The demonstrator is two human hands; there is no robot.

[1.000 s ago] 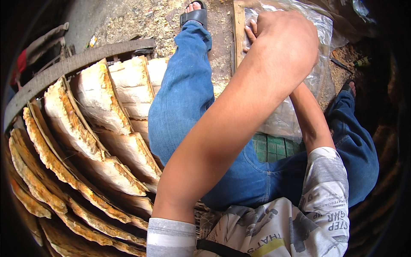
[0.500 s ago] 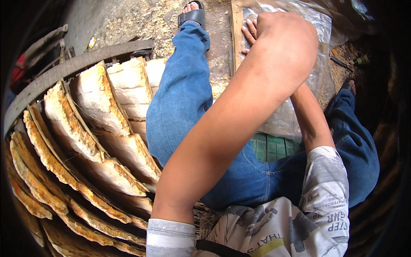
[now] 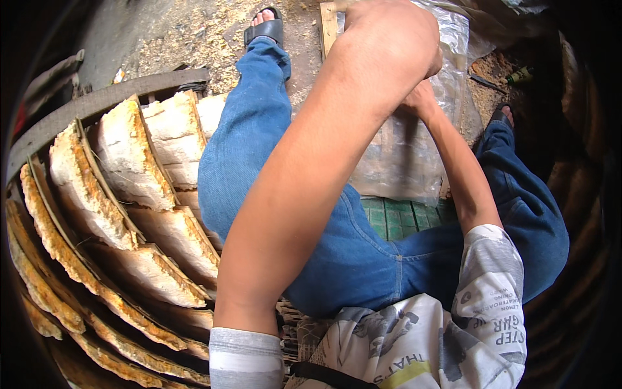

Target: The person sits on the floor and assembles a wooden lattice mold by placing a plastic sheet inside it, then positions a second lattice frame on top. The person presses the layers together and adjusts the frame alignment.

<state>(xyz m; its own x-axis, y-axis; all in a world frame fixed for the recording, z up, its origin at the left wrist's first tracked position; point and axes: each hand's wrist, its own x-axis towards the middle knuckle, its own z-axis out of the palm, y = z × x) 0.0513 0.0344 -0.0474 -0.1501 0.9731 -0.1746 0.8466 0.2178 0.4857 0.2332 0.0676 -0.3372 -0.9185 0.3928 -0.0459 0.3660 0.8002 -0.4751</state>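
Note:
My left arm [image 3: 324, 142] reaches forward across the middle and bends near the top edge. It hides nearly all of my left hand, so its fingers do not show. My right hand [image 3: 421, 98] is low over a clear plastic sheet [image 3: 405, 165], its fingers hidden behind the left arm. The wrinkled sheet lies over a flat piece between my legs, with a pale wooden strip [image 3: 329, 29] along its left edge. Whether either hand grips anything cannot be made out. A green tiled-looking surface [image 3: 402, 217] shows below the sheet's near edge.
At left, several boards [image 3: 133, 155] with thick, crusty cream-coloured faces stand in rows beside a grey wooden rail [image 3: 103, 97]. Yellowish crumbs [image 3: 201, 39] litter the floor. A dark thin tool [image 3: 486, 83] and a green item [image 3: 519, 76] lie at right near my foot.
The view has shifted, so the scene sits further left and up. My right hand now shows at the left arm's edge. Left fingers seen spread on the sheet before are now hidden.

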